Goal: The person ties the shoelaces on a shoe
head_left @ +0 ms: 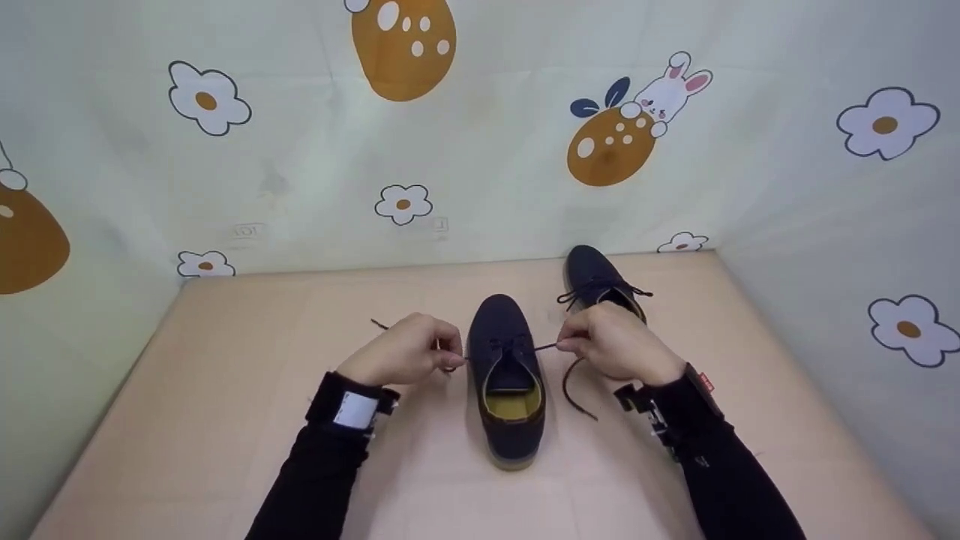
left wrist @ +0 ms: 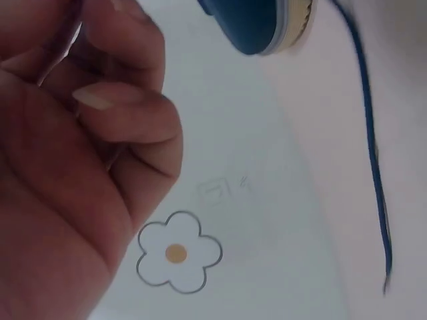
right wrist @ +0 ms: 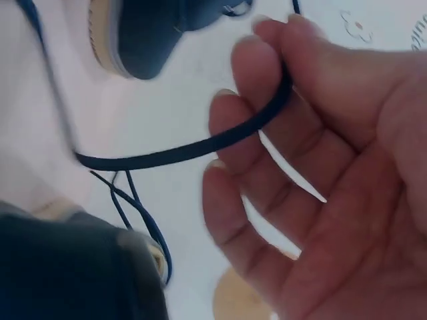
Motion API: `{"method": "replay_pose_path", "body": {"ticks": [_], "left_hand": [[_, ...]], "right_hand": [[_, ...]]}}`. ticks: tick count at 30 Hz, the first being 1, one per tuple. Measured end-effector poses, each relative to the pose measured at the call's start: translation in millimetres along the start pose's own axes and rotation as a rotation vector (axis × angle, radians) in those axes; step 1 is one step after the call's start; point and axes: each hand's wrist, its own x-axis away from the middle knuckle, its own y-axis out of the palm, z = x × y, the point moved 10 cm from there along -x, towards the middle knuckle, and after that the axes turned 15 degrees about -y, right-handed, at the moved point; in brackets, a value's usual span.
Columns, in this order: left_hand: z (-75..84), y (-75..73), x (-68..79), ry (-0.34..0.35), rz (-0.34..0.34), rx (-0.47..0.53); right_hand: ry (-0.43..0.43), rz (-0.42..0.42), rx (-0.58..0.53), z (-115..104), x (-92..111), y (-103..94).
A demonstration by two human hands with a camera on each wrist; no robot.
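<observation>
A dark navy lace-up shoe (head_left: 499,319) stands with its toe away from me, its laces crossed at the throat. To its left, my left hand (head_left: 409,349) pinches one end of its shoelace between thumb and fingers; a loose tail (head_left: 379,324) sticks out beyond the hand. On the other side my right hand (head_left: 619,341) pinches the other lace (head_left: 546,346), drawn straight from the shoe. In the right wrist view, the lace (right wrist: 167,155) curves away from the thumb and fingertips. A lace (left wrist: 370,120) hangs down in the left wrist view.
A matching shoe (head_left: 589,270), its laces tied in a bow, stands behind my right hand, near the back wall. The pale tabletop (head_left: 247,420) is bounded by cloth walls (head_left: 300,150) printed with flowers and a rabbit.
</observation>
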Motion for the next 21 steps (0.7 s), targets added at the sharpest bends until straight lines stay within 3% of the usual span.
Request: {"method": "replay_pose_path", "body": {"ticks": [6,13,17,21], "left_hand": [[-6.1,-8.6,12.6,-0.02,-0.061,-0.032],[-14.7,-13.7,17.5,-0.088,-0.085,-0.056],[-18.2,-11.3,13.2,-0.136,-0.091,0.045],[-20.7,-13.0,2.5,-0.198,0.003,0.216]], "right_hand": [[0.088,-0.055,0.002,12.9,10.6,-9.5],[0.113,-0.123,0.029,15.5,13.0,-8.7],[0.101,-0.125,0.001,13.4,13.7,-10.1],[0.084,-0.119,-0.039,11.2,16.5,-14.9]]}}
